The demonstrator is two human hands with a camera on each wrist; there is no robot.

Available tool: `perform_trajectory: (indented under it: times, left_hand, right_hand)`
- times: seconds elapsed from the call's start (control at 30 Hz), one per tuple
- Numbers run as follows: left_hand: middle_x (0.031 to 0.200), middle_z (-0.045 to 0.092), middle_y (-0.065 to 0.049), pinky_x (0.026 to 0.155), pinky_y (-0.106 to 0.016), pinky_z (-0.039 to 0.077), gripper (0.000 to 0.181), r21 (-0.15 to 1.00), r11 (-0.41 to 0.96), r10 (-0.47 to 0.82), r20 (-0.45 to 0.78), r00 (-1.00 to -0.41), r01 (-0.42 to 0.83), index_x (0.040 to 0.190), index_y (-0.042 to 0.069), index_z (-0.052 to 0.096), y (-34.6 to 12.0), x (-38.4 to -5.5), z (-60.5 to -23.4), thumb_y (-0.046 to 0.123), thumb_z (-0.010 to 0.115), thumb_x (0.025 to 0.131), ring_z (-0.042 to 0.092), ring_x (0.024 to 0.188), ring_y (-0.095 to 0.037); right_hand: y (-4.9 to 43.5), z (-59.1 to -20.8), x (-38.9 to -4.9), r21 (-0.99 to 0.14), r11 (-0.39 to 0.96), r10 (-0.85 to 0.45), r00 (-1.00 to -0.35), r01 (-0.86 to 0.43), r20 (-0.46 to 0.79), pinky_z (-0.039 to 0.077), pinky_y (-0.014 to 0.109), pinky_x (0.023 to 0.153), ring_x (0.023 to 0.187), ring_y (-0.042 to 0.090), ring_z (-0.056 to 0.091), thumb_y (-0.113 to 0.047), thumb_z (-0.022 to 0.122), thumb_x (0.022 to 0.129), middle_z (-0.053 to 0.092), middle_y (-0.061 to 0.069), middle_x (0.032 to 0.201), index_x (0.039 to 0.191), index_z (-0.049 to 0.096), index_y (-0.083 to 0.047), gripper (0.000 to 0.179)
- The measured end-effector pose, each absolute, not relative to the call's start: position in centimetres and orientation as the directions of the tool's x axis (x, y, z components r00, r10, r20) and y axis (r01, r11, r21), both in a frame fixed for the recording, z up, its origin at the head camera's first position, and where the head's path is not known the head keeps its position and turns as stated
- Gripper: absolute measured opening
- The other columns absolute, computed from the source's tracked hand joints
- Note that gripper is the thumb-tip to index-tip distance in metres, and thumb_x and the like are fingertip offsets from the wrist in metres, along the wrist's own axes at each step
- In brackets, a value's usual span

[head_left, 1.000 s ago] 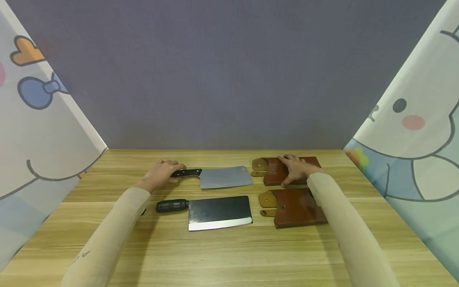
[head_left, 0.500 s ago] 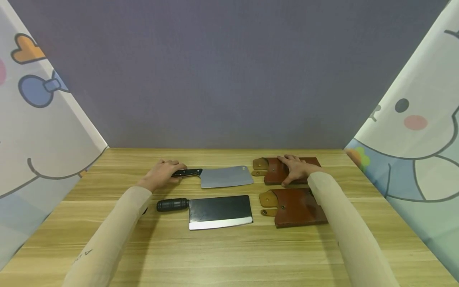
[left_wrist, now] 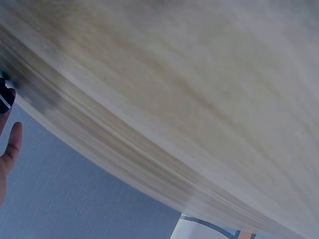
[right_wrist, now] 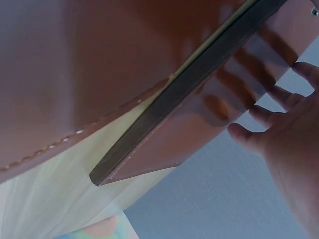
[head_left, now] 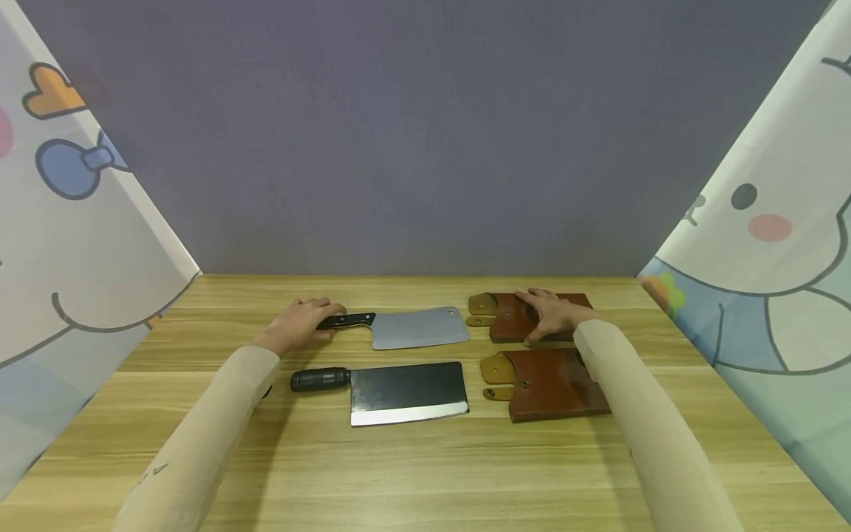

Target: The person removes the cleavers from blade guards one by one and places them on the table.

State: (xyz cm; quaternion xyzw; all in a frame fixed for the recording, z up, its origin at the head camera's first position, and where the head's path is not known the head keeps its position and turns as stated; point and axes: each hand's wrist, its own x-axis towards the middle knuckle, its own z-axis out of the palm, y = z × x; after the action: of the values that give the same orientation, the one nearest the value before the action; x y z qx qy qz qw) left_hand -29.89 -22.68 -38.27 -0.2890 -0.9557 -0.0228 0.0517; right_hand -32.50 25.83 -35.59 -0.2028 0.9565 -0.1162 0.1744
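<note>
In the head view, a silver-bladed cleaver (head_left: 420,328) lies flat, its black handle (head_left: 349,321) toward the left. My left hand (head_left: 299,326) is at the handle's end, fingers along the far side and thumb near the close side; the left wrist view shows only some fingers (left_wrist: 13,142) beside the dark handle end. Over the far brown leather knife sheath (head_left: 578,299) my right hand (head_left: 548,313) spreads its fingers, the thumb near the sheath's close edge. Finger reflections show on the leather in the right wrist view, where the fingertips meet or nearly meet the surface.
A dark cleaver (head_left: 407,388) with a bright edge and a ribbed black handle lies nearer on the wooden table (head_left: 399,480). A second brown sheath (head_left: 555,384) lies partly under the right sleeve. Behind stands a grey panel (head_left: 425,148), with cartoon-printed walls at both sides.
Both hands stay almost where they were. My right hand and the far sheath shift very slightly; the cleavers keep their places.
</note>
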Motion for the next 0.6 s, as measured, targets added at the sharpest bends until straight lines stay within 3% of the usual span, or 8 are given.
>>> perform_trajectory:
  times: [0.37, 0.6]
  left_hand:
    - [0.127, 0.052, -0.019, 0.094, -0.065, 0.032, 0.054, 0.007, 0.847, 0.529, 0.095, -0.843, 0.532, 0.131, 0.009, 0.047, -22.9, -29.1, -37.6, 0.033, 0.062, 0.085, 0.049, 0.116, -0.04]
    - [0.131, 0.048, -0.021, 0.095, -0.065, 0.031, 0.066, -0.018, 0.863, 0.505, 0.092, -0.858, 0.506, 0.137, 0.007, 0.039, -23.2, -28.0, -36.4, 0.038, 0.063, 0.084, 0.045, 0.119, -0.043]
  right_hand:
    - [26.9, -35.3, -31.8, -0.256, 0.871, -0.466, -0.87, -0.42, -0.158, 0.015, 0.074, 0.095, 0.13, 0.055, 0.014, -0.041, 0.076, 0.07, 0.015, 0.03, 0.146, 0.144, 0.022, -0.005, 0.099]
    - [27.8, -33.9, -30.8, -0.247, 0.854, -0.484, -0.873, -0.459, -0.052, 0.013, 0.073, 0.096, 0.131, 0.051, 0.018, -0.039, 0.069, 0.078, 0.02, 0.028, 0.146, 0.143, 0.025, -0.002, 0.087]
